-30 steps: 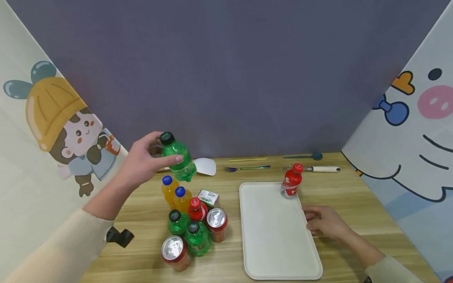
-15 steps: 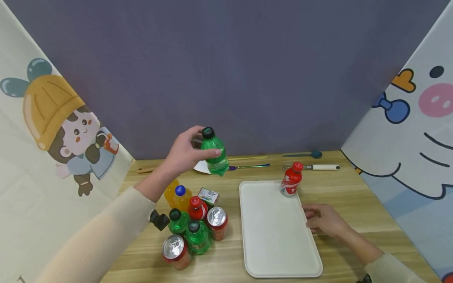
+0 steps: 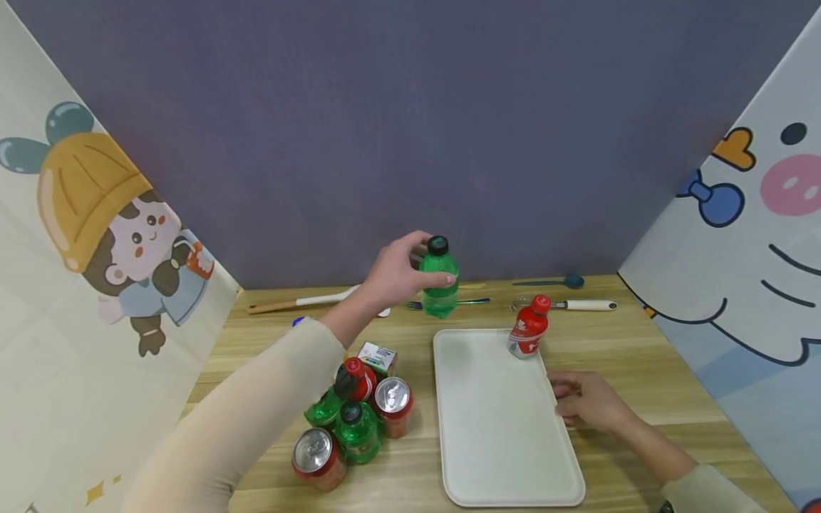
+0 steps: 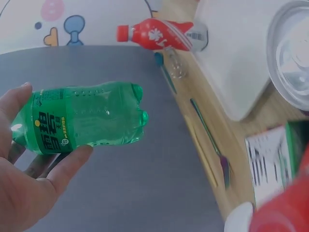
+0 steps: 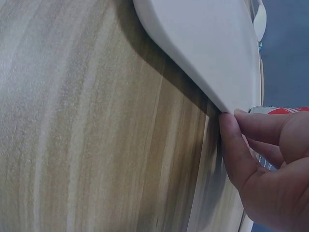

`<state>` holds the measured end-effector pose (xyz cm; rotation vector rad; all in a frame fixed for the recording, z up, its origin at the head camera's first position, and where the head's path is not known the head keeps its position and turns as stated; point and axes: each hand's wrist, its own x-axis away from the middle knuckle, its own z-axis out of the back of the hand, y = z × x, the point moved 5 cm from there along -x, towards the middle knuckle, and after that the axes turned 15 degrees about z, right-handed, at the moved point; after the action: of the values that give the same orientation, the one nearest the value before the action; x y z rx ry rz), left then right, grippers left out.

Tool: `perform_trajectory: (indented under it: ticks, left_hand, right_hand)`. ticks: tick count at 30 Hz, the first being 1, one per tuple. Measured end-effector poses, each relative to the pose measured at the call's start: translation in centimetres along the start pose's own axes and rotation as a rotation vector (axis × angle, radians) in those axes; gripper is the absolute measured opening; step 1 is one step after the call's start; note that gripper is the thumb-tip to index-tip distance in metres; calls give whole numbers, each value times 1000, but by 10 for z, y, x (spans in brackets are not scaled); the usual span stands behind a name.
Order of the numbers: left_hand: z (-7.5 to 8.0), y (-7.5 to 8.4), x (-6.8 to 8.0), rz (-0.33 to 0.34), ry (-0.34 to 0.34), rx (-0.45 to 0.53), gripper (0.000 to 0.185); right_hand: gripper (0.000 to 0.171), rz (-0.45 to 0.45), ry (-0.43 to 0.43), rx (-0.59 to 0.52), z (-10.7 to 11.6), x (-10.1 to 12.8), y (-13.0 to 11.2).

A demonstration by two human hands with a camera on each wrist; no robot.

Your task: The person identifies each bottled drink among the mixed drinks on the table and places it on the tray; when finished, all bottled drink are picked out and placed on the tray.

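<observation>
My left hand (image 3: 399,274) grips a green soda bottle (image 3: 440,288) with a black cap, upright and raised above the back of the table. In the left wrist view, the thumb and fingers wrap the label end of this bottle (image 4: 87,116). My right hand (image 3: 590,400) pinches the right rim of a white tray (image 3: 507,427); the right wrist view shows thumb and fingertips on the tray edge (image 5: 207,87). A red bottle (image 3: 529,328) stands at the tray's far right corner.
Left of the tray cluster green bottles (image 3: 359,433), a red bottle (image 3: 362,381), cans (image 3: 393,399) and a small box (image 3: 378,358). Along the back lie a spatula (image 3: 276,306), a fork (image 3: 474,301), a spoon (image 3: 573,282) and a whisk (image 3: 590,305).
My left hand has carried the green bottle rightward, from above the orange bottles to near the tray's far left corner. The right hand and tray have stayed put.
</observation>
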<state>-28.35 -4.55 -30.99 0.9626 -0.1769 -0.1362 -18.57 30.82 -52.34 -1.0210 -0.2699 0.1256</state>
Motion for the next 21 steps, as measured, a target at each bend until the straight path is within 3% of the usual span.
perform_trajectory:
  ticks: [15,21]
  left_hand:
    - [-76,17,-29,20,-65,0,52]
    - [-106,16,-36,58,-96,-22,48]
  right_hand:
    - [63,62,-5,-8,0,1,-2]
    - [63,58,-1,-8,0,1,-2]
